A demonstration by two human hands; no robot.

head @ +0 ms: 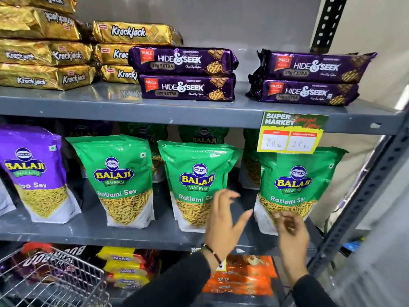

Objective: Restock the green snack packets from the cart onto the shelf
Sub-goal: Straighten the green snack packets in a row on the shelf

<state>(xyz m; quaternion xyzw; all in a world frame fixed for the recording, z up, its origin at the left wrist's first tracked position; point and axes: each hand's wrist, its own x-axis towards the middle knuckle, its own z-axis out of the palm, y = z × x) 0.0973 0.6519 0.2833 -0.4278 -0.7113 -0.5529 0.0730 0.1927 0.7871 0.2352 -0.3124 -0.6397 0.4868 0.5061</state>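
Three green snack packets (124, 180) stand in the front row of the middle shelf (88, 234), from about nine to three o'clock, with at least three more green ones (203, 135) behind them. One purple packet (33, 171) stands at nine o'clock. Four purple biscuit packs (183, 62) sit in two stacks of two at one o'clock. At least seven gold cracker packs (44, 76) pile up at eleven o'clock. One price tag (292, 131) hangs at three o'clock. One wire cart (55, 282) is at seven o'clock. Two hands, the left hand (223, 220) and the right hand (290, 235), are at five o'clock.
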